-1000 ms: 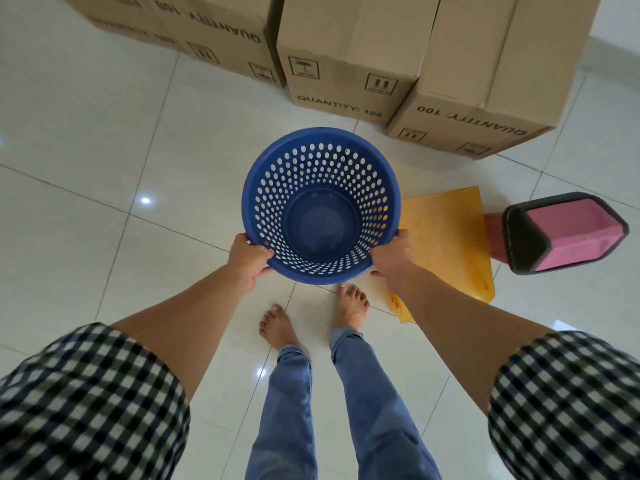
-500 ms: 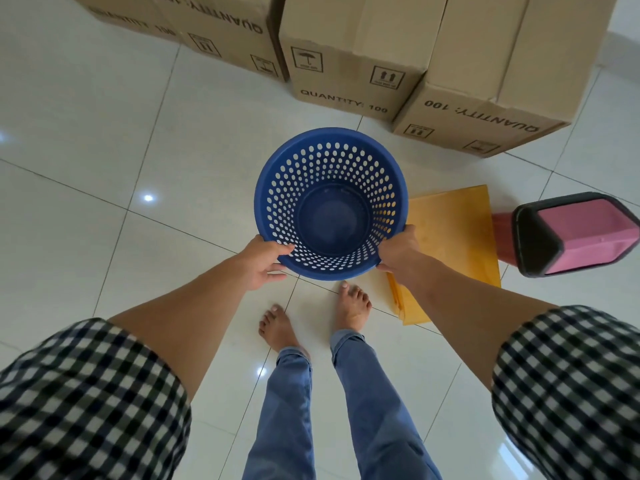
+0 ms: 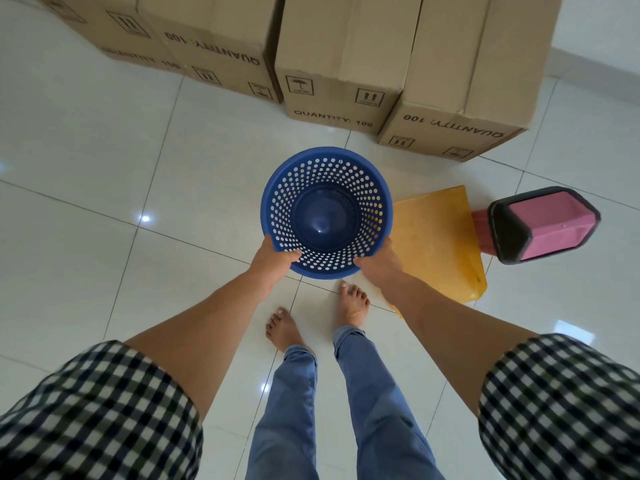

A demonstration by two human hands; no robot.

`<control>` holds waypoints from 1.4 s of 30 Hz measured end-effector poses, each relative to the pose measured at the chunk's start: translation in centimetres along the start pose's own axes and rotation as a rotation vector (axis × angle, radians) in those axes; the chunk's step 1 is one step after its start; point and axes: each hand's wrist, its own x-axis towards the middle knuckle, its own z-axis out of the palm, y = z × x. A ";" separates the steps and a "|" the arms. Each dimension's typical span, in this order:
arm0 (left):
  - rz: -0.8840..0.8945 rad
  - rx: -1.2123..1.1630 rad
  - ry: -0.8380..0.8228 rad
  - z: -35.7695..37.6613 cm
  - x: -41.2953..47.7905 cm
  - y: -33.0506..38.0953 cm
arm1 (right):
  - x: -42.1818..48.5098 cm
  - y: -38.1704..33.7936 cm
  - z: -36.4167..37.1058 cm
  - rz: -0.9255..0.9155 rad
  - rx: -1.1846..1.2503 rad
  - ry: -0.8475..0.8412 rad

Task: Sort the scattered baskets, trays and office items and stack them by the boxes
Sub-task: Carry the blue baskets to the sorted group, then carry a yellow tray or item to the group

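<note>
We see two hands, and both hold one blue basket [image 3: 325, 216]. The left hand [image 3: 273, 259] grips the rim at the lower left, with its thumb curled over the edge. The right hand [image 3: 379, 263] grips the rim at the lower right. The basket is round and full of little holes. It sits in the middle of the frame with its open top facing up at us. We cannot tell if its bottom touches the floor [image 3: 86, 168].

Just right of the basket lies one yellow envelope [image 3: 436, 244], flat on the floor. The basket covers a bit of its left edge in our view. Right of the envelope, one pink bin [image 3: 547, 223] with a black rim lies on its side.

Along the top of the frame stand the cardboard boxes [image 3: 346, 46]. We count four, but the two at the upper left are hard to tell apart. They are marked "QUANTITY: 100".

Below the basket we see two bare feet [image 3: 285, 329] on the shiny white tiles. In the lower middle are blue jeans [image 3: 294, 410], and in the two lower corners are two checked sleeves [image 3: 104, 410].
</note>
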 end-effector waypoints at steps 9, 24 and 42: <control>0.126 0.507 0.036 -5.3 -12.6 1.2 | -12.9 -2.7 -1.2 -0.302 -0.347 0.047; 0.078 0.702 0.362 -14.8 -28.4 -5.3 | -28.7 -6.1 2.8 -0.605 -0.815 0.064; -0.429 -0.056 0.826 -6.8 -47.8 -22.7 | -41.6 -0.4 12.3 -1.328 -1.337 -0.310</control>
